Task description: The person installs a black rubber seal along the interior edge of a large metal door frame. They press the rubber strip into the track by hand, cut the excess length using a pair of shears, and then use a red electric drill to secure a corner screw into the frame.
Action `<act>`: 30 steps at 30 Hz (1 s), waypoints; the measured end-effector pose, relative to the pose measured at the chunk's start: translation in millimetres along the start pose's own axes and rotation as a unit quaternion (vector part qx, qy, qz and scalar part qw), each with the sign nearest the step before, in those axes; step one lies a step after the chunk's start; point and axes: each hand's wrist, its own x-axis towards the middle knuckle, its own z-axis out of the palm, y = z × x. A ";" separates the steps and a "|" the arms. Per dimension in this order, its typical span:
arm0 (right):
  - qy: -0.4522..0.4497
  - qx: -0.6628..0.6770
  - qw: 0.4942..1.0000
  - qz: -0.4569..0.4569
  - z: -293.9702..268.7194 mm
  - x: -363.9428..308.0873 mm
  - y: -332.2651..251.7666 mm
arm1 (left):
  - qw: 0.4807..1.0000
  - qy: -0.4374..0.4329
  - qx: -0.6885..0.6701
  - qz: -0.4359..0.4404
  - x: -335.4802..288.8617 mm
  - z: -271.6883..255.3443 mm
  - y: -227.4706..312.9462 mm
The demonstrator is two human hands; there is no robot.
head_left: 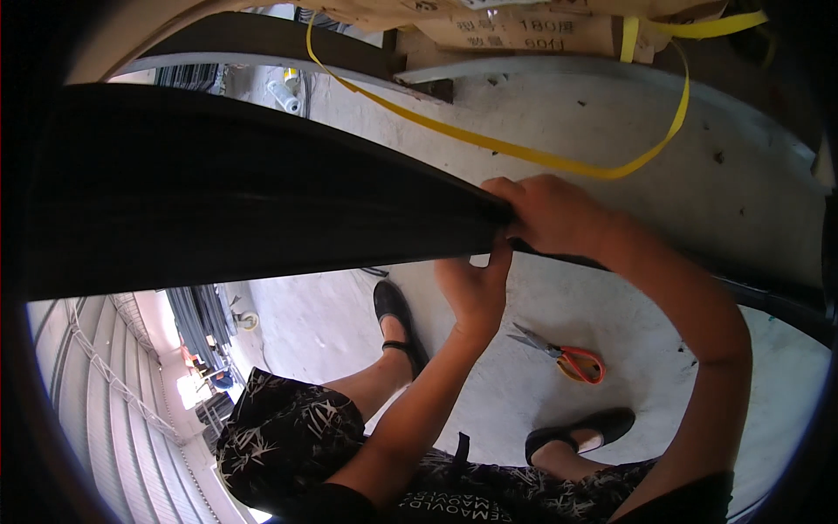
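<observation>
A long, glossy black sheet (262, 192) spans the left side of the head view, wide at the left and narrowing toward my hands. Beyond them it runs on to the right as a thin black band (768, 301). My right hand (559, 214) is closed around the narrow part from above. Just below it, my left hand (474, 293) grips the lower edge, thumb pointing up and its other fingers hidden behind the sheet. Scissors (559, 352) with red-orange handles lie on the floor below my hands, blades pointing left and slightly parted.
A loose yellow strap (524, 157) loops down from a cardboard box (532, 31) at the far side. My black shoes (397, 314) stand on the pale concrete floor (314, 323). Dark long pieces (196, 323) stack at the left near a ribbed metal shutter (105, 393).
</observation>
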 end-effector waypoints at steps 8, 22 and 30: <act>0.194 -0.050 0.980 0.000 30.6 -19.6 -10.2 | 0.999 0.027 -0.011 0.034 4.5 4.2 -1.4; -0.131 -0.275 0.941 0.151 123.1 -144.9 -74.6 | 0.998 0.064 0.020 0.018 3.7 -0.8 3.1; -0.095 -0.158 0.936 0.301 162.3 -188.7 -48.7 | 0.997 0.069 0.015 -0.005 1.9 0.6 7.5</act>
